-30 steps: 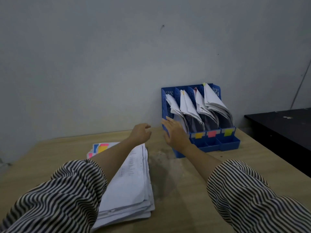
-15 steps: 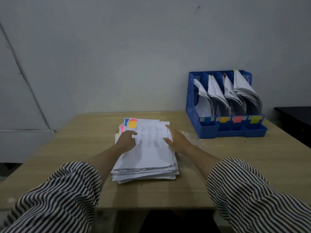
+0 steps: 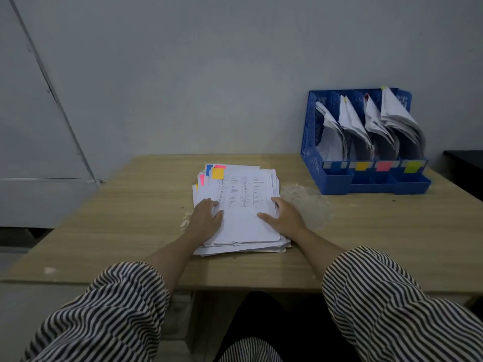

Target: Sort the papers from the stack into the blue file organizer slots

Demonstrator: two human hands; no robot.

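A thick stack of white printed papers (image 3: 243,205) lies mid-table, with yellow, pink and blue sticky tabs at its far left corner. My left hand (image 3: 206,219) rests on the stack's left side, fingertips bent onto the top sheet. My right hand (image 3: 286,218) lies on the right edge, thumb flat on the top sheet. The blue file organizer (image 3: 311,142) stands at the back right against the wall. Each of its slots holds leaning papers, and coloured labels mark the front.
The wooden table (image 3: 125,220) has a scuffed pale patch (image 3: 305,202) between stack and organizer. A grey wall runs behind the table. A dark surface (image 3: 465,163) sits at the far right. The table's near edge is just in front of my striped sleeves.
A second ago both hands were up by the organizer. They have come back to the stack and now sit on its near half, one on either side of the top sheet.
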